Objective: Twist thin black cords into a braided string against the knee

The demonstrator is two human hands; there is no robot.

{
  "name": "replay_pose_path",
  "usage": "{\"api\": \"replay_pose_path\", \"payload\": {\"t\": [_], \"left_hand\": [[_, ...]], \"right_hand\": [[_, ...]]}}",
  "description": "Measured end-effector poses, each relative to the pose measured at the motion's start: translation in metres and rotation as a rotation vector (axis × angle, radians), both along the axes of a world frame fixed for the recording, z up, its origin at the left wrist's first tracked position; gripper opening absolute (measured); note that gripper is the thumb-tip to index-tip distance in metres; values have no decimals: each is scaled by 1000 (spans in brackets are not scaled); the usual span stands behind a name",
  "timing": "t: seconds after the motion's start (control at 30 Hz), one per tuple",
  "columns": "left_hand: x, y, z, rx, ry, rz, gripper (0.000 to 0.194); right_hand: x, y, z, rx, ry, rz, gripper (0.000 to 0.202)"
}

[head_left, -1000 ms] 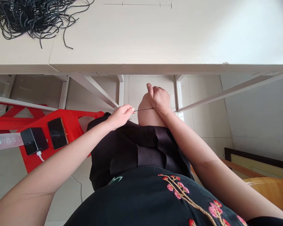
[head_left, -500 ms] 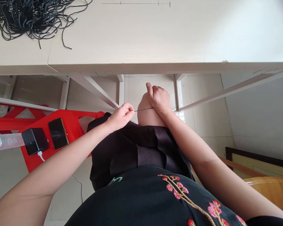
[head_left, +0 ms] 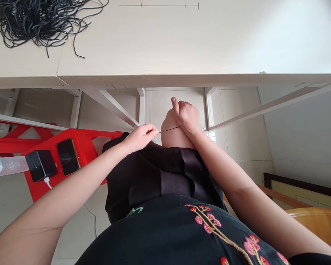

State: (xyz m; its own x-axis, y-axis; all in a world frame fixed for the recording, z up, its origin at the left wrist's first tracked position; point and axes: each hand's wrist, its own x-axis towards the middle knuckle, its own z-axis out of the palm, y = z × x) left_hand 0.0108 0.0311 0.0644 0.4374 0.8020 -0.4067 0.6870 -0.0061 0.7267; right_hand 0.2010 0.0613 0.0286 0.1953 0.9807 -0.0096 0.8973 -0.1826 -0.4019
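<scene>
A thin dark cord (head_left: 169, 129) stretches in a nearly straight line between my hands, across my bare knee (head_left: 171, 136). My left hand (head_left: 142, 137) pinches one part of it between thumb and fingertips, just left of the knee. On top of the knee rests my right hand (head_left: 187, 115), fingers curled and thumb sticking out. The cord goes out of sight under the heel of that hand; its hidden end cannot be seen. A small curly bit of dark cord (head_left: 153, 141) shows below my left fingers.
A tangled heap of black cords (head_left: 41, 24) lies on the pale table (head_left: 165, 44), whose edge is beyond my hands. Pencil marks line the tabletop. On a red stool (head_left: 86, 136) at left are a phone (head_left: 67, 156), a black charger (head_left: 41, 165) and a bottle (head_left: 12, 166).
My left hand has shifted slightly down and its fingers have straightened somewhat, still pinching the cord. The cord slants a little more. My right hand stays on the knee.
</scene>
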Motion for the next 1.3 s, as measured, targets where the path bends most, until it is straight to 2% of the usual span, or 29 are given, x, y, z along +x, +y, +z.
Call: {"api": "replay_pose_path", "payload": {"t": [0.23,0.43,0.63,0.83,0.97,1.17,1.3], "left_hand": [[0,-2,-5,-41,-122,86,21],[1,-4,-7,-62,-198,94,11],[1,-3,-8,12,-158,67,12],[3,1,-2,115,-83,33,20],[2,3,-1,58,-56,40,23],[0,4,-6,8,-100,112,25],[0,2,-7,-21,-93,112,20]], "right_hand": [[0,1,-2,27,-9,-1,69],[0,0,0,17,-16,3,69],[-1,0,2,-5,-21,2,68],[-1,0,1,-19,-25,1,68],[0,0,1,-5,-37,3,68],[-2,0,3,-12,-46,11,68],[-5,0,4,-30,-64,12,65]]}}
